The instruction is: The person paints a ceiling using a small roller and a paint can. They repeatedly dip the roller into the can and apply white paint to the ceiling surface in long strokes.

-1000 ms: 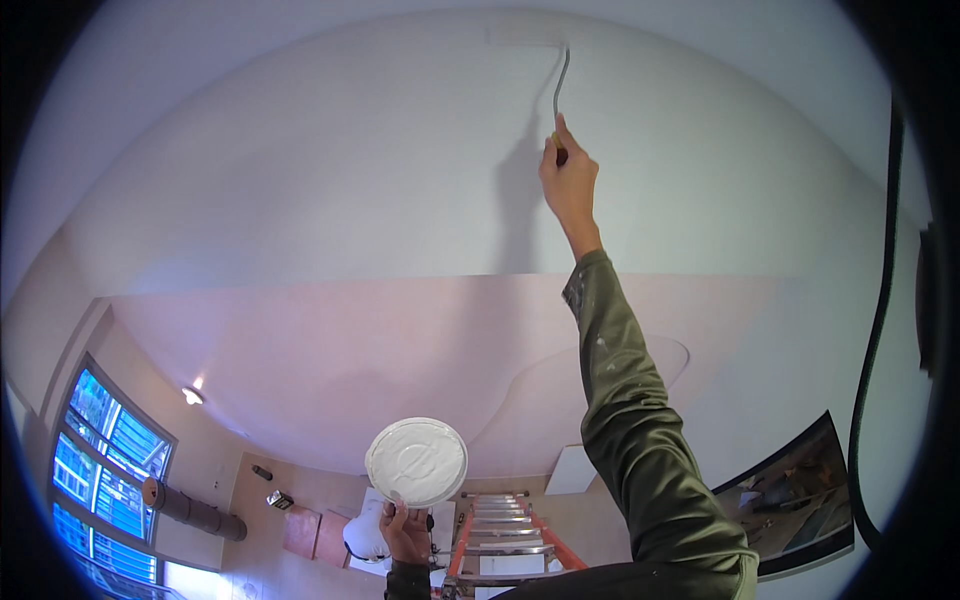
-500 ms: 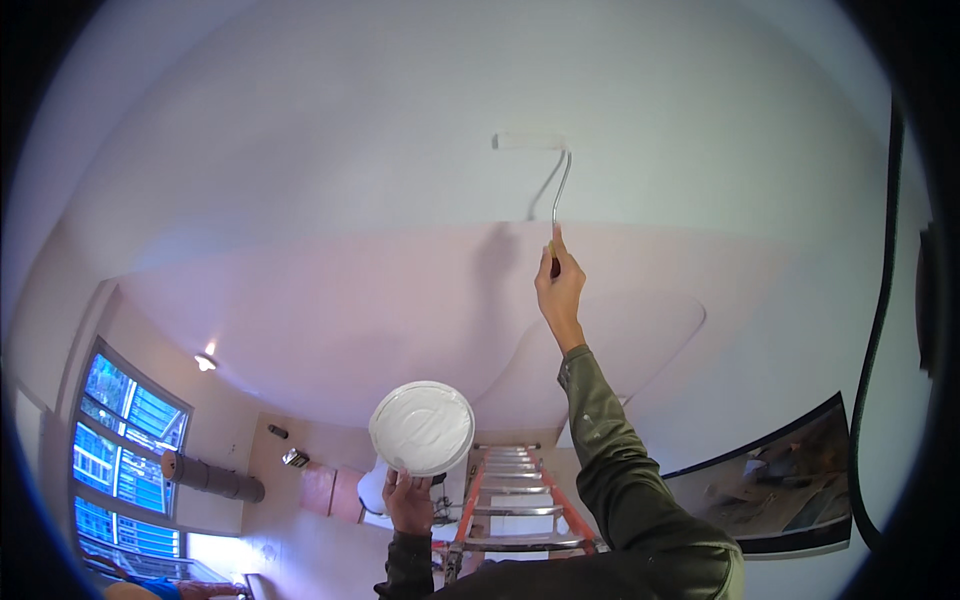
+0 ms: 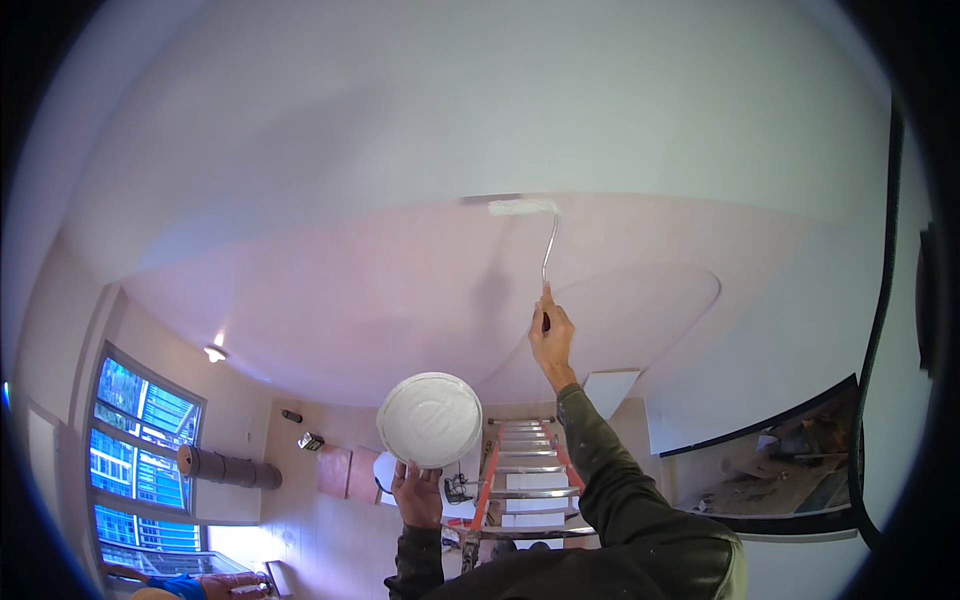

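Note:
My right hand (image 3: 551, 335) is raised overhead and grips the dark handle of a paint roller (image 3: 524, 207). Its bent metal shaft rises from my fist to the white roller sleeve, which lies against the ceiling (image 3: 420, 150) where the white part meets the pinkish part. My left hand (image 3: 418, 492) holds up a round white bucket (image 3: 430, 419) from below, its bottom facing the camera. Both arms wear dark olive sleeves.
An orange stepladder (image 3: 520, 475) stands below me. A window (image 3: 135, 450) with blue panes is at the lower left, with a rolled grey tube (image 3: 228, 467) beside it. A ceiling lamp (image 3: 214, 353) glows. A dark framed opening (image 3: 775, 470) shows at right.
My right hand has drawn the roller down across the ceiling toward me. The view tilted, so the bucket and ladder now sit higher in the picture.

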A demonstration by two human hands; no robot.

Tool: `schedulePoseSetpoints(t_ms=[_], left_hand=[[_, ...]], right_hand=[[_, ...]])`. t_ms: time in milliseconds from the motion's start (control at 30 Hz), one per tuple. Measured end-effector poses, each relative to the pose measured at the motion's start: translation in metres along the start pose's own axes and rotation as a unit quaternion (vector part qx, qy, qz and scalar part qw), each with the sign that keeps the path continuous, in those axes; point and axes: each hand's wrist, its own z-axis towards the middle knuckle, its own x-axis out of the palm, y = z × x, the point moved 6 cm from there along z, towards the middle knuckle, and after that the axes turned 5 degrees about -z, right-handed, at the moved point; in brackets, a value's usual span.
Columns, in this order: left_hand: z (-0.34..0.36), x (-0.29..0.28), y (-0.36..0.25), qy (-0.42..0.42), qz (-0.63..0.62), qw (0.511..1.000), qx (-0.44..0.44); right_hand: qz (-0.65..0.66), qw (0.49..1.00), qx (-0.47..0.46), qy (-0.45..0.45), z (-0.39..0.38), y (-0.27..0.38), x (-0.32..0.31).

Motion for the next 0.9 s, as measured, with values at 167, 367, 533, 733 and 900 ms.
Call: schedulePoseSetpoints(t_ms=[167, 367, 533, 733, 900], left_hand=[[0.002, -0.006, 0.004, -0.016, 0.003, 1.000, -0.003], [0.002, -0.015, 0.004, -0.031, 0.000, 1.000, 0.004], [0.006, -0.020, 0.007, -0.021, -0.008, 1.000, 0.022], [0.007, -0.021, 0.008, -0.009, -0.019, 0.999, 0.026], [0.005, -0.013, 0.004, -0.003, -0.044, 0.998, 0.035]], right_hand=[[0.011, 1.000, -0.018, 0.011, 0.007, 0.012, 0.019], [0.000, 1.000, -0.016, 0.014, 0.025, 0.020, 0.031], [0.019, 0.999, -0.024, -0.011, 0.056, 0.049, 0.021], [0.018, 0.994, -0.091, -0.053, 0.118, 0.107, 0.001], [0.030, 0.990, -0.117, -0.065, 0.181, 0.155, -0.018]])
